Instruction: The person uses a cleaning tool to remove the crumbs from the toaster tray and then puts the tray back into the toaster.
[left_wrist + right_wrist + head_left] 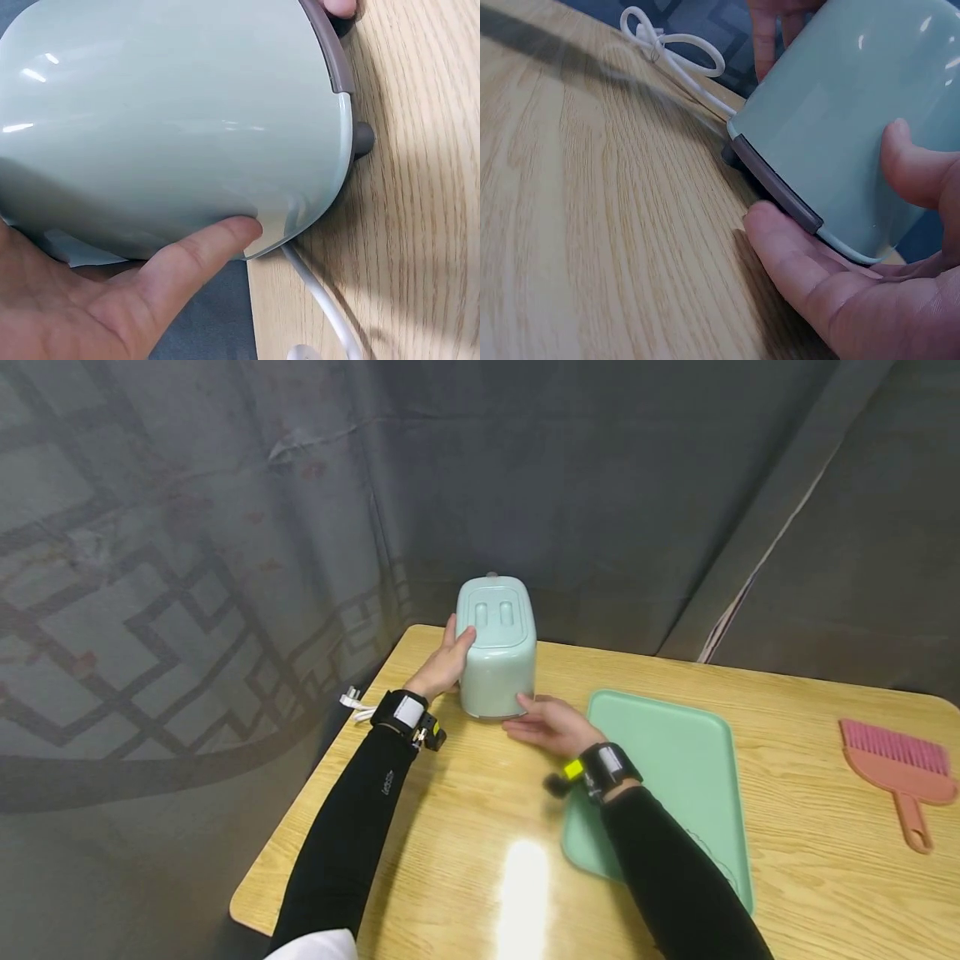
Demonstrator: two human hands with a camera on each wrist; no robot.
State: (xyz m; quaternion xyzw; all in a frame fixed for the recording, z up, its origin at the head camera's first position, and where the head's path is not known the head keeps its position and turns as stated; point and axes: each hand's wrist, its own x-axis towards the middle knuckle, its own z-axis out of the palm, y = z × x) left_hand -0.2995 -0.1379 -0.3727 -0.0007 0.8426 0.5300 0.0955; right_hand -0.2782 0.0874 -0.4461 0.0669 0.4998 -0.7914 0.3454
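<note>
A mint-green toaster (pixel 495 681), with two oblong recesses in its covered top, is near the table's back left corner. My left hand (pixel 442 667) holds its left side; the left wrist view shows the thumb (pixel 202 251) lying along the glossy wall. At the lower right end, my right hand (pixel 551 725) grips the base. In the right wrist view, its thumb (pixel 915 169) is against the wall and its fingers (pixel 795 262) reach under the bottom edge, beside a dark brown strip (pixel 776 184). From the base's far side runs a white cord (pixel 686 75), bundled in a loop.
A green tray (pixel 675 752) lies on the wooden table (pixel 450 852), partly beneath my right forearm. Farther right is a pink brush (pixel 903 772) with its handle toward me. The cord's plug (pixel 351 697) sticks out past the left table edge. Grey curtain (pixel 600 510) hangs close behind.
</note>
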